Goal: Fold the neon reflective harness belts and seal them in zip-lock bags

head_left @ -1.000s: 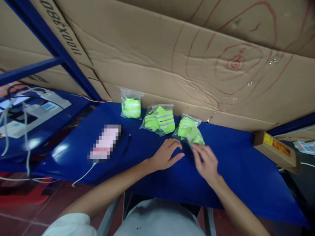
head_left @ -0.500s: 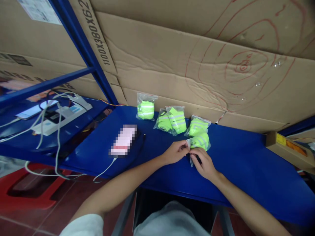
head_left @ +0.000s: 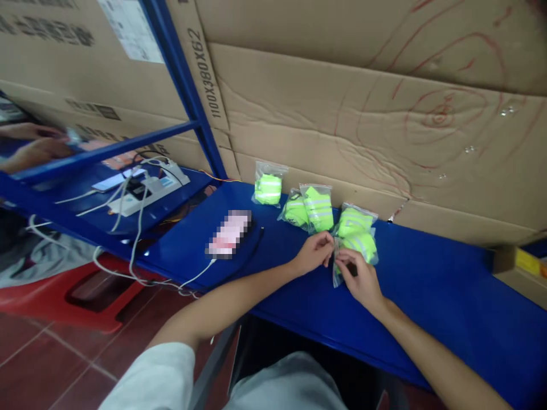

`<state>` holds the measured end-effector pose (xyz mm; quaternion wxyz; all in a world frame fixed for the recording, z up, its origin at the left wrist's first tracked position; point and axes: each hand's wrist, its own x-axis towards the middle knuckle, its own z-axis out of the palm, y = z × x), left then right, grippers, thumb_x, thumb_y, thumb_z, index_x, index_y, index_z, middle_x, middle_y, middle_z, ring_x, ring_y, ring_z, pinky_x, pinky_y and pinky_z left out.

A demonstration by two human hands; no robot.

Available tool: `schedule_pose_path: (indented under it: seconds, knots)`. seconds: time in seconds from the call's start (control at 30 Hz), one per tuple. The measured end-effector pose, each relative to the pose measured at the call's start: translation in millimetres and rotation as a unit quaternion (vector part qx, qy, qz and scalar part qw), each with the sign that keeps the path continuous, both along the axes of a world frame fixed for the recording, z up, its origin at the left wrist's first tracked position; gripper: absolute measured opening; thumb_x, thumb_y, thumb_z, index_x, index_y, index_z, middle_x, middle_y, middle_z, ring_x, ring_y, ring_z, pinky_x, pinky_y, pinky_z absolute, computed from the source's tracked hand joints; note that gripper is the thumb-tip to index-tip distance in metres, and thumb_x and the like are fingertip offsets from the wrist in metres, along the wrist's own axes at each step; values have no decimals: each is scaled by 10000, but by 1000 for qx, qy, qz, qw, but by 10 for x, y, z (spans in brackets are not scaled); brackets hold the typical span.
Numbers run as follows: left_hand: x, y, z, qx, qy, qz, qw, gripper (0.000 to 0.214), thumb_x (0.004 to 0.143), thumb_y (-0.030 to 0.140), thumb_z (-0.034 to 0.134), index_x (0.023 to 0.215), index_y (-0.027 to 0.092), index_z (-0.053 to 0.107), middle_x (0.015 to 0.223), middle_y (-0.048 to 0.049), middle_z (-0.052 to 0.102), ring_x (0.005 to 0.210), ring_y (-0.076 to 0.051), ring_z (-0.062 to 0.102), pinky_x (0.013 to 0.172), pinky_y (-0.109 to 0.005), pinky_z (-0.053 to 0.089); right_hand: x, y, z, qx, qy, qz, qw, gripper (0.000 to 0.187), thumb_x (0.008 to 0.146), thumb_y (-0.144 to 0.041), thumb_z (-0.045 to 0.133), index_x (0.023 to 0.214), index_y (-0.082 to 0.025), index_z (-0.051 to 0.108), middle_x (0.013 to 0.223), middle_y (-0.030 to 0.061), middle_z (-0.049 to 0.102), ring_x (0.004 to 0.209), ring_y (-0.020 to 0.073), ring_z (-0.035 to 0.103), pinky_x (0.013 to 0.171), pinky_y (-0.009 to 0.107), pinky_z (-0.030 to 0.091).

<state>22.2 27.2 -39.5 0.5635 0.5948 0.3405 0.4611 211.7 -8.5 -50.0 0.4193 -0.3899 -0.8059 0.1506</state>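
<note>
A clear zip bag [head_left: 363,246] with a folded neon-yellow reflective item inside lies in front of me on the blue table [head_left: 410,285]. My right hand [head_left: 358,279] pinches the edge of this bag between thumb and fingers. Just left of it, my left hand [head_left: 315,251] is closed with its fingertips at the same bag edge. Another bagged yellow item [head_left: 352,219] lies right behind, partly covered. Two overlapping bags [head_left: 317,208] stand farther left, and one more bag [head_left: 268,188] leans near the cardboard.
A pixelated phone [head_left: 228,234] with a white cable lies to the left. A cardboard wall [head_left: 299,102] rises behind the table. At right stands a cardboard box [head_left: 519,273]. Beyond the blue frame are a power strip [head_left: 149,193] and another person's hands [head_left: 38,145].
The view has swung left, bringing another person's hands in at the far left. My hands stay at the bag's edge, with slightly more space between them.
</note>
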Motion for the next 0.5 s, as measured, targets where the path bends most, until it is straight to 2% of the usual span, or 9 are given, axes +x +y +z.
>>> schedule_pose_path:
  seconds: [0.17, 0.37, 0.5]
  knots:
    - [-151, -63, 0, 12, 61, -83, 995, 458, 871, 581, 750, 806, 157, 587, 647, 21, 599, 529, -90, 573, 518, -204, 415, 47, -82, -54, 56, 16, -13, 998, 105, 1002, -220, 632, 1094, -270, 628, 921, 24, 776, 795, 194, 776, 722, 321, 617]
    - [-152, -89, 24, 27, 91, -120, 988, 488, 941, 637, 643, 842, 162, 590, 680, -5, 628, 624, -119, 595, 624, -240, 473, 37, -99, -117, 18, 77, -6, 997, 137, 1008, -224, 631, 1122, -269, 570, 977, 47, 775, 903, 216, 790, 773, 352, 644]
    - [-155, -115, 75, 56, 108, -116, 986, 453, 988, 609, 571, 899, 167, 605, 757, -19, 661, 677, -134, 619, 674, -254, 486, -6, -119, -57, -3, 95, 2, 995, 169, 1011, -212, 617, 1110, -276, 496, 970, 34, 756, 884, 189, 773, 781, 341, 632]
